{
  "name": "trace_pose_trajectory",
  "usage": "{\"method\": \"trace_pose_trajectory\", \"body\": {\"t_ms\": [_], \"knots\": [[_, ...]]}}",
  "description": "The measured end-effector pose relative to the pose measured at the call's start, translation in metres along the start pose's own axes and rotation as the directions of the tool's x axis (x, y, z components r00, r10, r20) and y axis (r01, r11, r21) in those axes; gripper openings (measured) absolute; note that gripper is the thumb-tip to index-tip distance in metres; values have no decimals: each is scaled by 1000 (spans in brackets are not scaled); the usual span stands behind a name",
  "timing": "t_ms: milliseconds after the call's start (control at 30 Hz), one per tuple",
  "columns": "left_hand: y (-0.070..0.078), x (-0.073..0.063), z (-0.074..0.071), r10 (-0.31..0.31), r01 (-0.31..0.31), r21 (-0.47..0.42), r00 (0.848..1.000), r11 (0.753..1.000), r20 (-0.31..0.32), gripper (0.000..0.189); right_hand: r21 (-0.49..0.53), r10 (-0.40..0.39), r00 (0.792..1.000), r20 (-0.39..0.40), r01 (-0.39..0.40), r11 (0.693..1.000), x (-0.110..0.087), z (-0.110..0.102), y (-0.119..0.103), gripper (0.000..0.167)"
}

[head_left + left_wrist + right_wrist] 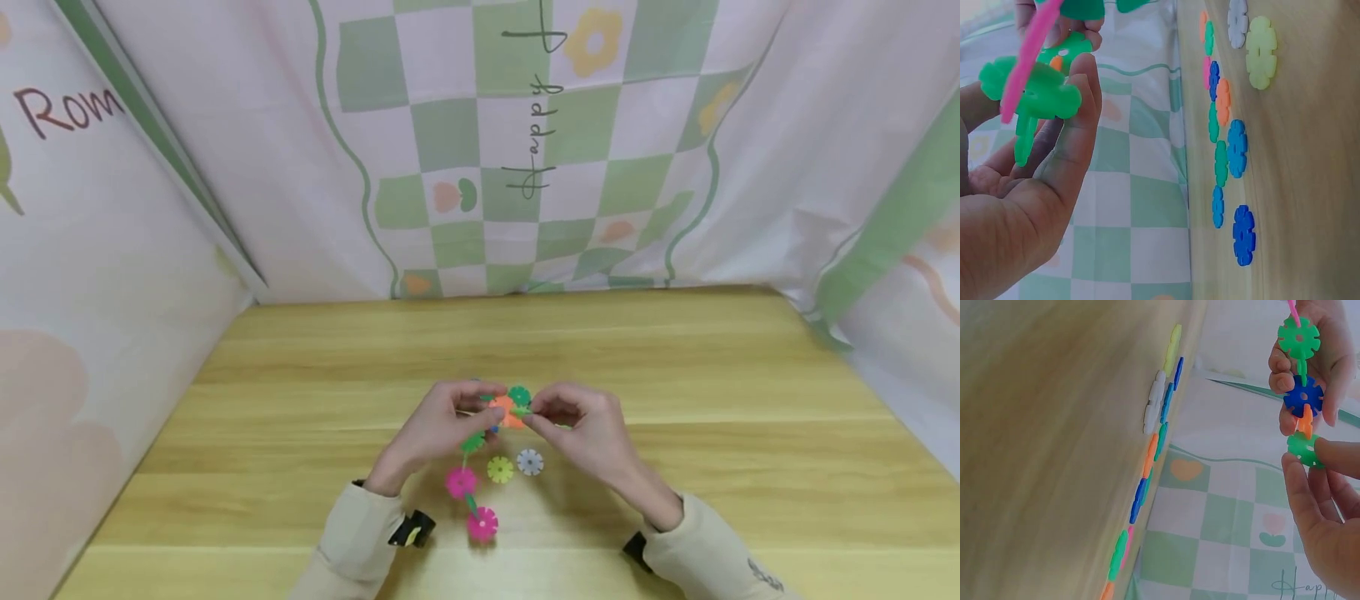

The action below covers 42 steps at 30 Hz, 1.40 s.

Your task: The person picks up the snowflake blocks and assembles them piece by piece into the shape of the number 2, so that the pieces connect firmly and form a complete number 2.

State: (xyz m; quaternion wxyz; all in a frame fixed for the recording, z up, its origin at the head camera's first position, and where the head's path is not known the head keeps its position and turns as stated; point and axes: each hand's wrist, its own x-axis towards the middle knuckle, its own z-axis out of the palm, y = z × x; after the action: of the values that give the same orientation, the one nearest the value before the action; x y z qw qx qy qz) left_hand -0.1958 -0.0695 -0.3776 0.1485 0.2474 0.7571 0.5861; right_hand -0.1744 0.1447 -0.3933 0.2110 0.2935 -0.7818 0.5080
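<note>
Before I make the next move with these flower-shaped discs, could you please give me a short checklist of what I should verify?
1. Left hand holding the chain: ok.
2. Right hand pinching the end green disc: ok.
3. Orange disc fully seated in that green disc: cannot tell.
4. Nearest pink disc linked to the chain: ok.
5. Yellow disc and grey disc lying loose on the table: ok.

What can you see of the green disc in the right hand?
The green disc is thin, round and notched, and looks like plastic. The right hand pinches it above the table, covering part of it. It faces the right wrist camera and meets an orange disc at its edge.
</note>
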Motion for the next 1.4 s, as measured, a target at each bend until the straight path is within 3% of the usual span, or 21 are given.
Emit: {"method": "trace_pose_trajectory", "body": {"t_ms": [300, 467, 667, 900, 1033, 1233, 1400], "knots": [[-5, 3, 5, -57, 63, -99, 996, 993, 62, 31, -9, 7, 1000, 30, -6, 1000, -1, 0, 1, 20], [-7, 3, 4, -68, 75, -95, 995, 993, 74, 34, -24, -18, 999, 34, 19, 1000, -1, 2, 1, 20], [-4, -1, -3, -105, 109, -42, 991, 993, 88, 41, -45, 20, 1000, -7, -20, 999, 1, 1, 1, 18], [-3, -1, -5, -85, 91, -57, 991, 994, 105, 46, -45, 34, 999, 16, -33, 998, 1, -2, 1, 18], [-1, 0, -5, -81, 87, -59, 993, 994, 91, 43, -51, 103, 993, 54, -100, 994, 1, -6, 3, 21], [-1, 0, -4, -99, 104, -54, 991, 993, 88, 41, -170, 264, 949, 173, -235, 957, 3, -15, 10, 21], [2, -3, -6, -125, 128, -40, 989, 991, 75, 42, -299, 394, 873, 288, -309, 903, 14, -29, 25, 17]]}}
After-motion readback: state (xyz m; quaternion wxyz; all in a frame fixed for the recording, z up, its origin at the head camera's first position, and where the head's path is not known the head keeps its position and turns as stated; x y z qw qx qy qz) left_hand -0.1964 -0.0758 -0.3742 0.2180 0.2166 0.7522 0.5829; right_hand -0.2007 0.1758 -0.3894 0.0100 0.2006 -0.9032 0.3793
